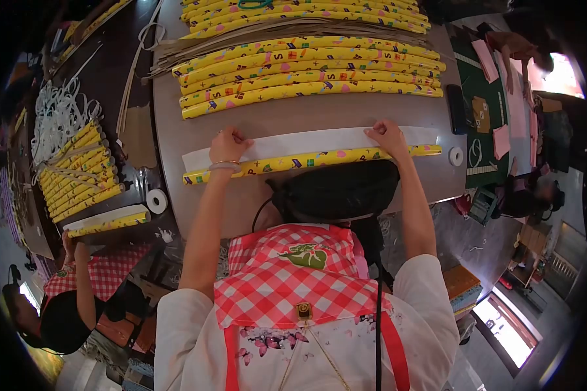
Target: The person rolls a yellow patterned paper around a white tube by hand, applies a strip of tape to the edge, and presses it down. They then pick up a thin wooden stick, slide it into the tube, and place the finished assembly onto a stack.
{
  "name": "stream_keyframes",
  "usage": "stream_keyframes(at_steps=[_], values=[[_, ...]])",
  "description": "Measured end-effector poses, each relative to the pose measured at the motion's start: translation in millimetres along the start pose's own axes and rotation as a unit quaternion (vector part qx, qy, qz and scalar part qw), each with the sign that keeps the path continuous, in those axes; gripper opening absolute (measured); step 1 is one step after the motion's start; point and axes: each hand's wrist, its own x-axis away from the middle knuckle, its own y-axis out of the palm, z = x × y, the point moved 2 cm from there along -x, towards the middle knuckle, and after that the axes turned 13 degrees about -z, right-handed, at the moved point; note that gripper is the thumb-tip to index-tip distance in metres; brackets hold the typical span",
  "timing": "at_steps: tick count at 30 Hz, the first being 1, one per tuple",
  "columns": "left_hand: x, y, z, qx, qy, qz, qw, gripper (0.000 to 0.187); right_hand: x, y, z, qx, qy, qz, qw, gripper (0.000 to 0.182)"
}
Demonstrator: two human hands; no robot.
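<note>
A partly rolled sheet of yellow patterned paper lies across the table near its front edge, with its white underside showing as a strip behind the roll. My left hand rests at the left part of this strip, fingers curled and pressed together; a bracelet is on the wrist. At the right part, my right hand also has its fingers pinched at the white strip. What either pinch holds is too small to tell. Beyond lie several finished yellow rolls side by side.
A black bag sits at the table's front edge. To the right are a white tape roll and a black case. Brown paper strips lie among the rolls. A co-worker handles another roll at the left table.
</note>
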Motion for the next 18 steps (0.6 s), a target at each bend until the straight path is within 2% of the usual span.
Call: stream_keyframes(at_steps=[5,8,10,12,14,15,16,17,18], values=[[-1.4,-2.0,-0.3,0.007,-0.011,-0.032,0.999,0.030,-12.3,5.3,15.4,0.000,0.007,-0.005,1.000,0.035],[2.7,-1.1,2.6,0.018,0.007,-0.022,1.000,0.027,-17.4,1.3,27.3,-0.047,0.011,-0.051,0.998,0.033],[6.4,4.1,-4.2,0.034,0.020,-0.010,0.999,0.024,-8.4,-5.8,26.3,-0.113,0.002,-0.048,0.992,0.023],[12.4,8.2,-15.6,0.066,0.143,0.075,0.985,0.016,4.7,-12.6,24.3,-0.135,0.012,-0.024,0.990,0.021],[34.1,-4.3,-19.3,0.113,0.151,0.083,0.979,0.014,22.4,-14.8,26.0,-0.157,0.025,0.005,0.987,0.020],[45.8,-9.7,-20.0,0.159,0.160,0.086,0.970,0.013,33.8,-14.2,25.5,-0.051,-0.010,0.059,0.997,0.020],[51.7,-14.2,-32.6,0.070,0.164,0.162,0.971,0.014,42.7,-14.2,25.5,0.057,-0.043,0.113,0.991,0.020],[56.0,-20.7,-49.7,-0.018,0.168,0.236,0.957,0.015,47.6,-12.9,28.2,0.060,-0.037,0.123,0.990,0.020],[60.5,-27.1,-64.8,-0.050,0.136,0.271,0.952,0.015,53.7,-11.4,27.1,0.162,-0.073,0.174,0.969,0.022]])
